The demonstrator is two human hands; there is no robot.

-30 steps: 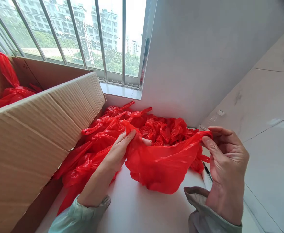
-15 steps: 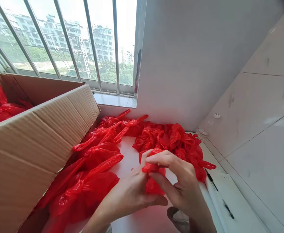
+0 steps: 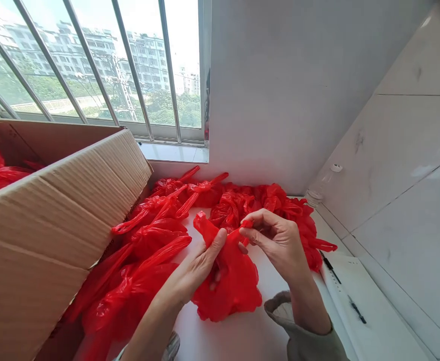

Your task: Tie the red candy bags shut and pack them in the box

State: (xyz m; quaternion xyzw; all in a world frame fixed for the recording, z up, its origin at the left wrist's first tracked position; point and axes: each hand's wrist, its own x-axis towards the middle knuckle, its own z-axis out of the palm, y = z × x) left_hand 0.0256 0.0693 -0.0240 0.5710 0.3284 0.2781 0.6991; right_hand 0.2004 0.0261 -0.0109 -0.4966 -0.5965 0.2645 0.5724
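A red plastic bag [image 3: 233, 286] hangs between my hands over the white table, its body spread out and one handle sticking up at the left. My left hand [image 3: 204, 260] grips the bag near its top, thumb in front and some fingers behind, partly showing through the plastic. With thumb and fingertips, my right hand [image 3: 274, 238] pinches the other handle at the upper right. Further back sits a heap of crumpled red bags [image 3: 276, 200], close to my right hand. To the left lie several knotted red bags [image 3: 137, 281] with loop handles.
A cardboard box [image 3: 65, 200] with more red bags in it rises at the left. Pens [image 3: 357, 308] lie on white paper [image 3: 378, 301] at the right, near a clear bottle [image 3: 321, 185] by the tiled wall. A barred window [image 3: 103, 75] is behind.
The bag was bunched up between my hands and now hangs spread open below them. My hands have moved apart, the left to the left, and the view has shifted slightly.
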